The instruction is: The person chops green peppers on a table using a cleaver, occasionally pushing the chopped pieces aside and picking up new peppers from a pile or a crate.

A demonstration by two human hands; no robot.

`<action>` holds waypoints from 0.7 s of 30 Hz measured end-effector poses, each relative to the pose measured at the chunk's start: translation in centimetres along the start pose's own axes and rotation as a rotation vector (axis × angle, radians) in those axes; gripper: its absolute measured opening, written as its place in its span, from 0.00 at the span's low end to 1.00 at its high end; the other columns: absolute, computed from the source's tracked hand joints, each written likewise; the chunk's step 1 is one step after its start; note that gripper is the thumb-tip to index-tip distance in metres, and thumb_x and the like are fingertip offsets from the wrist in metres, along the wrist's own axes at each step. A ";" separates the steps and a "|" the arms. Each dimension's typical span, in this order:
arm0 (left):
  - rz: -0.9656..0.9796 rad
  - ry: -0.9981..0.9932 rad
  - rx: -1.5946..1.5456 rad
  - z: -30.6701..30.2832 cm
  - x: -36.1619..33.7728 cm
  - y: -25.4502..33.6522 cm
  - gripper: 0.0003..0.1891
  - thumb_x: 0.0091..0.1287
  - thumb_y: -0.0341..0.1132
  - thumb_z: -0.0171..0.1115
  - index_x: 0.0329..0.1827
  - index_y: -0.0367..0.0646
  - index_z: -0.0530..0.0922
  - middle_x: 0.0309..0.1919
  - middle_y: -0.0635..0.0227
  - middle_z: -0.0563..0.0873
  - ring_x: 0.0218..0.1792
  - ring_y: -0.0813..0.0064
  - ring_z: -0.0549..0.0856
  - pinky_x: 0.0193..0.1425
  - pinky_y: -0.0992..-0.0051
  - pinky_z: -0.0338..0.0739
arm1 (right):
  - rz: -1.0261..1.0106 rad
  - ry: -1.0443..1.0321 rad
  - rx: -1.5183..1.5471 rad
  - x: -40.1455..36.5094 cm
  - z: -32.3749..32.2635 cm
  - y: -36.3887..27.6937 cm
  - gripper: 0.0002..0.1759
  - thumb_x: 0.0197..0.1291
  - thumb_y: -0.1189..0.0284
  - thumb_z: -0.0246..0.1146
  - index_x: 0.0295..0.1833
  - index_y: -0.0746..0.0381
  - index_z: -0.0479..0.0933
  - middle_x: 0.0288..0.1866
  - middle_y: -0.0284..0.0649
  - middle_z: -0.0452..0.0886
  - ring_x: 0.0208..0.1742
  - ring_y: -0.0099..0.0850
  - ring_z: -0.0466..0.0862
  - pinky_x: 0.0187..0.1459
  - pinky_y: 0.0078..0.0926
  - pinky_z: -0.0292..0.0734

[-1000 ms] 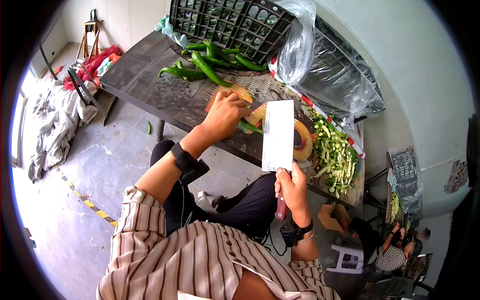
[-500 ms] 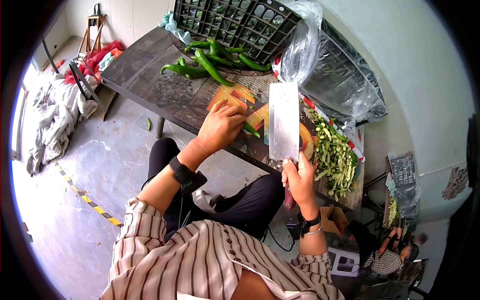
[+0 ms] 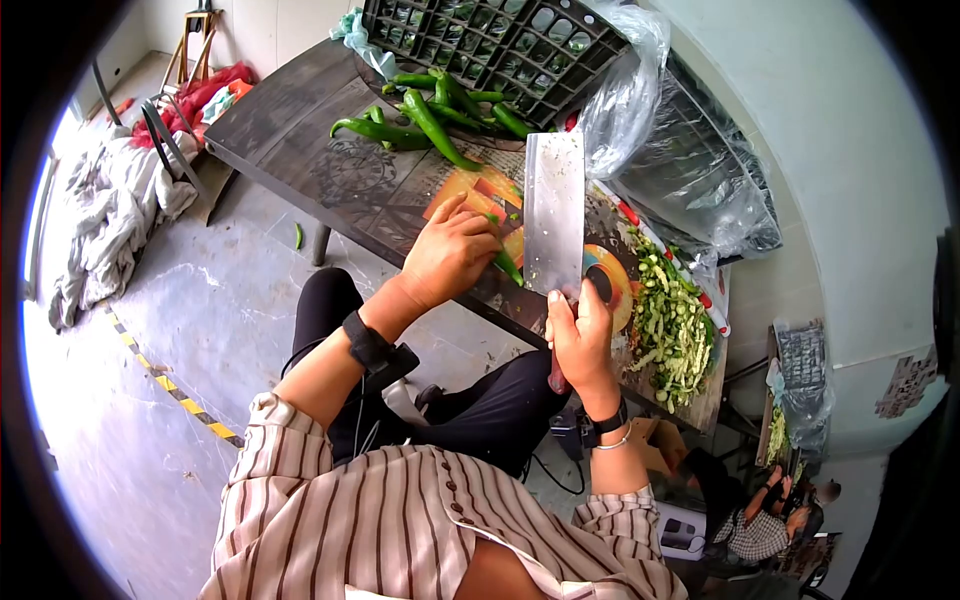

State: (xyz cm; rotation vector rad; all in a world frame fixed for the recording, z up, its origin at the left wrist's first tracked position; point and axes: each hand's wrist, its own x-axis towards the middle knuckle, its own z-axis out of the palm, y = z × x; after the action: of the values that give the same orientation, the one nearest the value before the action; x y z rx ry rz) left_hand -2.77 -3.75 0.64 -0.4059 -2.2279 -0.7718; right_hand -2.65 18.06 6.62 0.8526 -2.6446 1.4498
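My left hand point(image 3: 452, 252) is closed around a green pepper point(image 3: 508, 266), whose tip sticks out to the right over the table edge. In my right hand point(image 3: 582, 340) is the dark red handle of a cleaver point(image 3: 555, 210). The broad blade points away from me, just right of the held pepper; no contact between them can be made out. Several whole green peppers point(image 3: 430, 120) lie farther back on the table point(image 3: 290, 130). To the right of the cleaver is a heap of chopped green pepper pieces point(image 3: 672, 330).
A black crate point(image 3: 500, 50) leans at the back of the table, beside clear plastic wrap point(image 3: 625, 100). White cloth point(image 3: 120, 215) lies on the floor at left. At lower right, people point(image 3: 760, 525) sit near another table.
The cleaver has moved left toward the held pepper, with my right hand. My left hand keeps its hold on the pepper. The view has shifted slightly.
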 end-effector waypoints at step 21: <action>-0.013 -0.023 0.030 0.1 -0.1 0.0 0.03 0.54 0.31 0.68 0.30 0.48 0.83 0.35 0.77 0.83 0.45 0.75 0.83 0.72 0.56 0.64 | 0.010 0.015 0.042 -0.2 0.9 -1.7 0.08 0.67 0.75 0.58 0.36 0.68 0.68 0.22 0.40 0.76 0.20 0.28 0.76 0.23 0.27 0.69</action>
State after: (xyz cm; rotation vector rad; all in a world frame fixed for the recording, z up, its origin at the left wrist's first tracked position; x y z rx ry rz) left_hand -2.75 -3.75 0.53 -0.3881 -2.2624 -0.7434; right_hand -1.50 16.74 7.43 0.8292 -2.6206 1.5131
